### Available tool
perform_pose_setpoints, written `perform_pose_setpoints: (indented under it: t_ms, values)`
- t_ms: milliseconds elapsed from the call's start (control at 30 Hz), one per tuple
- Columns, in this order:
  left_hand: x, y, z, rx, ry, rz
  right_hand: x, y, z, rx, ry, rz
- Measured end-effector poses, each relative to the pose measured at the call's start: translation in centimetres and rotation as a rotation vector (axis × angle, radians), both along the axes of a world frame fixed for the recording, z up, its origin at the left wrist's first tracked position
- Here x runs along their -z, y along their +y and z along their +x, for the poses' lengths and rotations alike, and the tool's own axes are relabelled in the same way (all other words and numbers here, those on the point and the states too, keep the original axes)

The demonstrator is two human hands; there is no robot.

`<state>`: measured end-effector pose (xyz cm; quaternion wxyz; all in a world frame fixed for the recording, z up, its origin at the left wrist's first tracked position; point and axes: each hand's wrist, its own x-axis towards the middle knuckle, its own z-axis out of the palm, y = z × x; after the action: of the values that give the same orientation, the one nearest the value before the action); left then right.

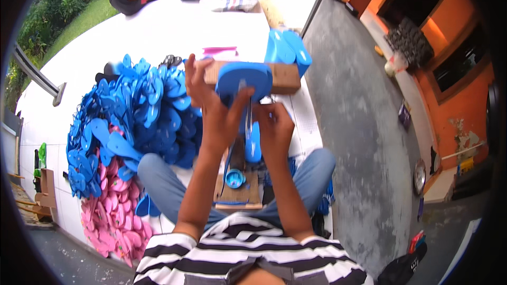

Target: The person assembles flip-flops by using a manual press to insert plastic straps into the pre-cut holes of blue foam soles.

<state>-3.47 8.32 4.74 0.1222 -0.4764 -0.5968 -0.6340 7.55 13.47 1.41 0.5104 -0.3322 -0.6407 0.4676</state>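
In front of me a blue flip-flop sole stands up against a brown wooden block. My left hand holds the sole at its left side, thumb pressed on its face and the other fingers raised. Just below the sole, my right hand is closed, fingertips pinched together. A thin shiny strip runs between my hands; what my right fingers pinch is too small to make out. Another blue sole lies beneath my right hand.
To my left lies a large heap of blue flip-flops, with pink flip-flops nearer me. A small blue-filled tub rests on a wooden board between my knees. More blue soles stand behind the block. Two people sit at the far edge.
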Motion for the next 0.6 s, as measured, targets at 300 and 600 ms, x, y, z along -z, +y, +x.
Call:
perform_pose_setpoints:
  t_ms: [300, 600]
  values:
    - [4.0, -6.2, 1.2, 0.193, -0.209, 0.175, 2.0, -6.5, 1.8, -0.253, 0.385, -0.404]
    - [6.8, -10.1, 1.8, 0.352, -0.342, -0.021, 0.3, -6.4, 2.9, -0.558, 0.551, -0.446]
